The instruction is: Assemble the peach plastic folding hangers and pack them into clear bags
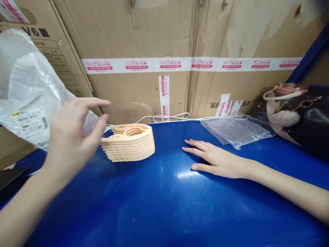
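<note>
- Near far edge, glossy blue tabletop (149,206): stacked curved peach plastic pieces (131,151)
- Left hand (73,132): near pieces, thumb/forefinger parted
- Right hand (217,159): palm down, fingers spread

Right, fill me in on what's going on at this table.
A person is working with bare hands, neither gripping anything. The left hand is raised near a stack of peach-coloured plastic pieces, thumb and fingers apart. The right hand lies palm down on the blue table, between the stack and a clear plastic bag.
</note>
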A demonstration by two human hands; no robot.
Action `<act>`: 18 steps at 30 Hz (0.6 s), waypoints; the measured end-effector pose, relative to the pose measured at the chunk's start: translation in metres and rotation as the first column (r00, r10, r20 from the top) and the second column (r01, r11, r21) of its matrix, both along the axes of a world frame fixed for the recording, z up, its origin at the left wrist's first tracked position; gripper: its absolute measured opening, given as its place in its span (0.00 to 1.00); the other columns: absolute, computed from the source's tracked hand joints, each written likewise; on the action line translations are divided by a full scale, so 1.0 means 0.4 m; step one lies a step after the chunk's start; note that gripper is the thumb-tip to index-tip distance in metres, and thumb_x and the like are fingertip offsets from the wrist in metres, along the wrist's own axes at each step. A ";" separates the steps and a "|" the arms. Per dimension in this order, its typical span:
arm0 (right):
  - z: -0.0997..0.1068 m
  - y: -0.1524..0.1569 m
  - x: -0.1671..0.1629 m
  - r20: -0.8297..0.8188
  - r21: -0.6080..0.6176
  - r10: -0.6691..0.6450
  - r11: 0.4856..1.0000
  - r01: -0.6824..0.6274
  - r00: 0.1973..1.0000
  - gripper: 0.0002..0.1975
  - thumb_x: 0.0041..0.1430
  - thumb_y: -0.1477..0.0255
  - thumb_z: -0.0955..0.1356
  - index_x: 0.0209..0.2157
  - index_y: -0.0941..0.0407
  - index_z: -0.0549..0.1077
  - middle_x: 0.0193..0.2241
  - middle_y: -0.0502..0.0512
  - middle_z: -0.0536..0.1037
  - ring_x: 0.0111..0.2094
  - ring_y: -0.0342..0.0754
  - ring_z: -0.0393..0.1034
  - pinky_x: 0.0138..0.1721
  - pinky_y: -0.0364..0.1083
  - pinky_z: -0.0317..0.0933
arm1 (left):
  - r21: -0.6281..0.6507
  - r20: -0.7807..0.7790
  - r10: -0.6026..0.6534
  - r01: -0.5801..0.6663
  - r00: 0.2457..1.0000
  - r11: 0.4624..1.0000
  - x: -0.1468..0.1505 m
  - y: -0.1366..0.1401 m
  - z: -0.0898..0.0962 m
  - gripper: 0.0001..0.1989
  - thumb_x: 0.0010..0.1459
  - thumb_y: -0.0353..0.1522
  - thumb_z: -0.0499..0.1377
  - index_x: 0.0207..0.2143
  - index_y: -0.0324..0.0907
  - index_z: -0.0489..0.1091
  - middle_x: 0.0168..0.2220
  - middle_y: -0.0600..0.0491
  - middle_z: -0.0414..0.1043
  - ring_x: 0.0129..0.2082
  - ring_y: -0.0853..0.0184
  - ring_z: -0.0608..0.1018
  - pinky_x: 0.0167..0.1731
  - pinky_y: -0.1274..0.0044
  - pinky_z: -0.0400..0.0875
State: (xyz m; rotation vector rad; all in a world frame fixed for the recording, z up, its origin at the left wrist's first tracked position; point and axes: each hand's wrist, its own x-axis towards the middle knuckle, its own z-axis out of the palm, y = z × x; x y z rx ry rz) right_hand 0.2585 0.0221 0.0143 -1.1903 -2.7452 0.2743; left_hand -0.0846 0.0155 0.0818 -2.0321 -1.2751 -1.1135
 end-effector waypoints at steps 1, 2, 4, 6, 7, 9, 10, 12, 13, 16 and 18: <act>-0.001 0.000 0.000 0.001 -0.001 -0.002 1.000 0.002 1.000 0.34 0.63 0.50 0.59 0.65 0.52 0.56 0.67 0.62 0.51 0.66 0.62 0.45 0.62 0.64 0.47 | 0.063 -0.049 -0.053 0.056 0.997 0.996 0.031 -0.018 -0.011 0.12 0.65 0.32 0.51 0.49 0.40 0.67 0.48 0.46 0.71 0.52 0.58 0.71 0.55 0.62 0.63; -0.002 0.001 0.000 -0.001 0.001 -0.002 1.000 0.002 1.000 0.34 0.63 0.50 0.59 0.65 0.52 0.56 0.67 0.62 0.51 0.66 0.62 0.45 0.63 0.63 0.47 | 0.086 -0.121 -0.131 0.142 0.984 0.986 0.062 -0.034 -0.025 0.12 0.64 0.29 0.52 0.49 0.42 0.66 0.48 0.48 0.72 0.51 0.59 0.72 0.55 0.63 0.63; -0.006 0.001 -0.001 -0.013 0.014 0.010 1.000 -0.010 1.000 0.33 0.63 0.51 0.60 0.65 0.52 0.57 0.67 0.62 0.51 0.66 0.62 0.46 0.63 0.63 0.47 | 0.015 -0.307 -0.308 0.328 0.901 0.945 0.117 -0.062 -0.064 0.16 0.62 0.25 0.53 0.52 0.44 0.64 0.49 0.49 0.72 0.51 0.62 0.73 0.54 0.67 0.66; -0.010 0.000 -0.003 -0.019 0.037 0.025 0.999 -0.024 1.000 0.33 0.64 0.51 0.60 0.64 0.52 0.58 0.67 0.62 0.53 0.66 0.61 0.47 0.62 0.63 0.48 | -0.120 -0.416 -0.435 0.426 0.799 0.897 0.158 -0.077 -0.107 0.19 0.63 0.24 0.51 0.56 0.42 0.63 0.53 0.49 0.71 0.55 0.63 0.70 0.56 0.69 0.65; -0.010 -0.001 -0.005 -0.019 0.059 0.023 0.998 -0.022 1.000 0.33 0.63 0.51 0.60 0.64 0.53 0.58 0.66 0.63 0.54 0.65 0.61 0.49 0.62 0.62 0.49 | -0.197 -0.428 -0.482 0.441 0.765 0.876 0.171 -0.080 -0.127 0.20 0.63 0.26 0.51 0.57 0.40 0.62 0.55 0.47 0.69 0.58 0.61 0.68 0.57 0.68 0.65; -0.003 -0.002 -0.004 -0.022 0.140 -0.009 0.990 0.012 1.000 0.34 0.63 0.51 0.61 0.64 0.55 0.59 0.64 0.65 0.59 0.63 0.61 0.54 0.60 0.61 0.53 | -0.391 -0.382 -0.568 0.430 0.729 0.814 0.183 -0.079 -0.160 0.22 0.64 0.31 0.53 0.61 0.40 0.59 0.61 0.47 0.64 0.62 0.58 0.65 0.59 0.66 0.64; 0.004 -0.002 0.000 -0.017 0.200 -0.043 0.979 0.045 0.999 0.33 0.63 0.52 0.61 0.63 0.57 0.60 0.63 0.66 0.62 0.62 0.61 0.58 0.59 0.60 0.55 | -0.478 -0.337 -0.597 0.414 0.728 0.775 0.183 -0.076 -0.171 0.24 0.64 0.34 0.54 0.62 0.41 0.58 0.62 0.47 0.61 0.62 0.57 0.63 0.58 0.64 0.65; 0.026 0.002 0.021 0.021 0.345 -0.146 0.930 0.130 0.989 0.31 0.63 0.55 0.62 0.60 0.60 0.64 0.59 0.68 0.68 0.58 0.63 0.63 0.56 0.61 0.59 | -0.606 -0.248 -0.622 0.382 0.742 0.697 0.176 -0.067 -0.183 0.28 0.64 0.39 0.56 0.64 0.45 0.55 0.64 0.47 0.58 0.63 0.56 0.63 0.58 0.62 0.65; 0.038 0.005 0.037 0.064 0.416 -0.215 0.893 0.169 0.975 0.28 0.63 0.57 0.63 0.57 0.61 0.68 0.56 0.69 0.70 0.55 0.64 0.66 0.53 0.62 0.61 | -0.647 -0.218 -0.623 0.367 0.751 0.668 0.172 -0.063 -0.185 0.28 0.64 0.41 0.56 0.64 0.46 0.55 0.64 0.47 0.58 0.63 0.56 0.63 0.58 0.61 0.65; 0.068 0.016 0.104 0.226 0.561 -0.450 0.785 0.262 0.864 0.16 0.59 0.63 0.65 0.39 0.60 0.77 0.41 0.70 0.78 0.43 0.66 0.74 0.40 0.61 0.67 | -0.706 -0.196 -0.621 0.330 0.759 0.627 0.165 -0.056 -0.182 0.28 0.65 0.43 0.54 0.64 0.47 0.55 0.65 0.49 0.56 0.64 0.57 0.61 0.59 0.59 0.62; 0.074 0.022 0.147 0.274 0.566 -0.507 0.772 0.290 0.817 0.11 0.55 0.66 0.68 0.26 0.58 0.75 0.28 0.67 0.78 0.32 0.64 0.75 0.29 0.56 0.65 | -0.711 -0.204 -0.618 0.320 0.759 0.627 0.165 -0.056 -0.179 0.28 0.65 0.44 0.53 0.64 0.47 0.55 0.65 0.49 0.55 0.64 0.57 0.60 0.60 0.60 0.61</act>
